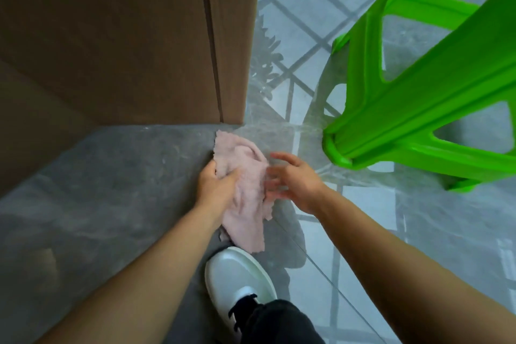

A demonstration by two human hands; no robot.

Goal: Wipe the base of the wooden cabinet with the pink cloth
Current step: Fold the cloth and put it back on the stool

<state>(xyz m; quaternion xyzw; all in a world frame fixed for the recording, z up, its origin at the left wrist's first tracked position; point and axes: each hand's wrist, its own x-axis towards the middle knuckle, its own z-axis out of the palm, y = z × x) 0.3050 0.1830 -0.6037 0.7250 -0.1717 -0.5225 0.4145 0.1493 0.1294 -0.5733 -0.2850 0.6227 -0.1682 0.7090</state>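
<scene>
The setting appeared to be a domestic interior. The floor [111, 176] was polished grey marble-effect tile, glossy enough to reflect a gridded window and a leafy plant. A brown wooden cabinet [125, 36] stood directly on it, with a bright green plastic stool [418, 106] close by.

Counted around the wooden cabinet [120, 36]: one cabinet, with one pink cloth [245, 193] on the floor [111, 176] in front of its corner. Two bare hands are at the cloth, the left hand [216, 184] and the right hand [296, 181]. One green plastic stool [418, 98] stands right of the cabinet. One white shoe [237, 276] is below the cloth.
</scene>
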